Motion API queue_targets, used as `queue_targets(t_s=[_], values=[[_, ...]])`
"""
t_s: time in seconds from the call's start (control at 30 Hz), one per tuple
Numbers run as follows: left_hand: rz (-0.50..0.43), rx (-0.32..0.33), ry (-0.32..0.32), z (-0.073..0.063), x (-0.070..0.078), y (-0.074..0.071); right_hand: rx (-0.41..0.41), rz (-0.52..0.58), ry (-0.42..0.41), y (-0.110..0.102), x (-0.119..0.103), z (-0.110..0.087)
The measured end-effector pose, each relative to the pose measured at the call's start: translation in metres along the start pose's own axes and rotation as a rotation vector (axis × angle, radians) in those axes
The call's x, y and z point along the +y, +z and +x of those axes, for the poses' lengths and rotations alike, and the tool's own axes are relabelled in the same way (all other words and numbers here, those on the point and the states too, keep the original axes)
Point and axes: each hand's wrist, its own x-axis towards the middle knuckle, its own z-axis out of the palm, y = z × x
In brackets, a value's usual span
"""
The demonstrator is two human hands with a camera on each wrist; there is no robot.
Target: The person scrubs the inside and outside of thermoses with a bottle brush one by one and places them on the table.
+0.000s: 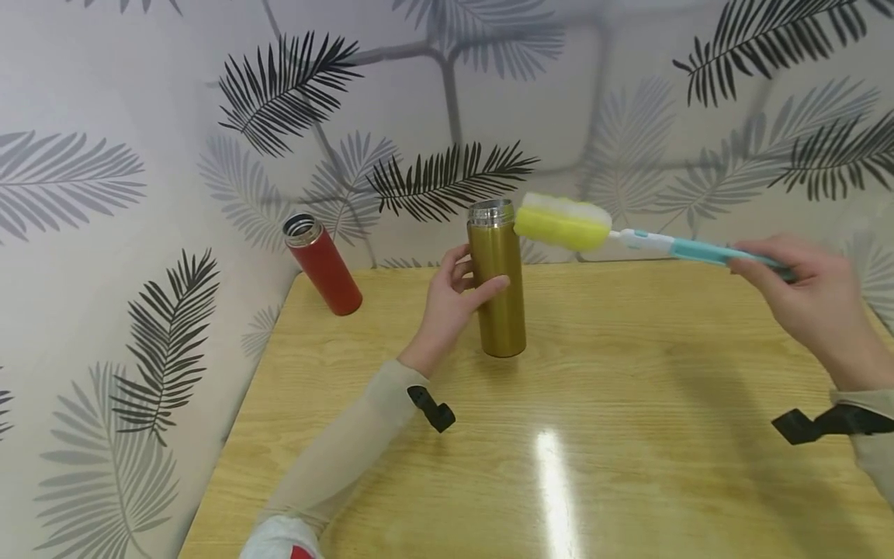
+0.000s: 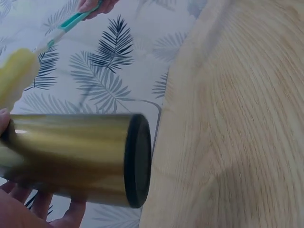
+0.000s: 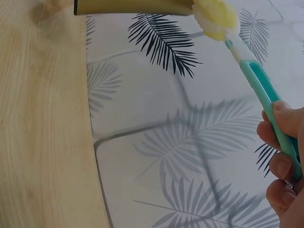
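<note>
My left hand [image 1: 454,303] grips a gold vacuum flask [image 1: 501,299], thumb across its front and fingers round its far side. The flask is upright, its steel mouth uncovered; the left wrist view shows the dark base of the flask [image 2: 71,156] lifted off the table. In my right hand [image 1: 813,291] is the turquoise handle of a sponge bottle brush [image 1: 705,250], fingers curled round it. The brush's yellow and white sponge head [image 1: 564,223] points left, beside the flask's mouth and outside it. The right wrist view shows the brush [image 3: 261,83] gripped near its handle's end.
A red flask [image 1: 324,268] without a lid stands at the table's back left corner. The wooden table [image 1: 628,435] meets a wall [image 1: 174,202] with a leaf pattern at its back and left. Black straps [image 1: 431,407] sit on both wrists.
</note>
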Motion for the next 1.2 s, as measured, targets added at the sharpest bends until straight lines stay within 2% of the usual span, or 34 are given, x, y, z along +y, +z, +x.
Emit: queue_targets(t_s=[0.17,0.3,0.47,0.57,0.67,0.8,0.93,1.1,1.2], values=[[-0.087,-0.051,-0.115,0.005,-0.005,0.005,0.001,-0.018,0.003,0.004,0.001,-0.003],[-0.121,-0.103,-0.159,0.006,-0.007,0.010,-0.010,-0.039,-0.019,0.009,-0.001,-0.001],[-0.241,-0.197,-0.187,0.006,-0.011,0.012,-0.026,-0.087,-0.132,0.012,0.001,0.003],[-0.306,-0.261,-0.193,0.005,-0.013,0.012,-0.042,-0.142,-0.227,0.013,0.004,0.004],[-0.351,-0.315,-0.186,0.004,-0.014,0.011,-0.062,-0.193,-0.287,0.013,0.007,0.004],[-0.352,-0.358,-0.156,0.004,-0.015,0.010,-0.091,-0.227,-0.299,0.013,0.009,0.003],[-0.295,-0.367,-0.133,0.004,-0.015,0.008,-0.113,-0.256,-0.315,0.014,0.010,0.002],[-0.255,-0.334,-0.181,0.005,-0.016,0.007,-0.128,-0.252,-0.355,0.015,0.013,0.003],[-0.268,-0.348,-0.223,0.004,-0.017,0.006,-0.130,-0.247,-0.369,0.016,0.014,0.003]])
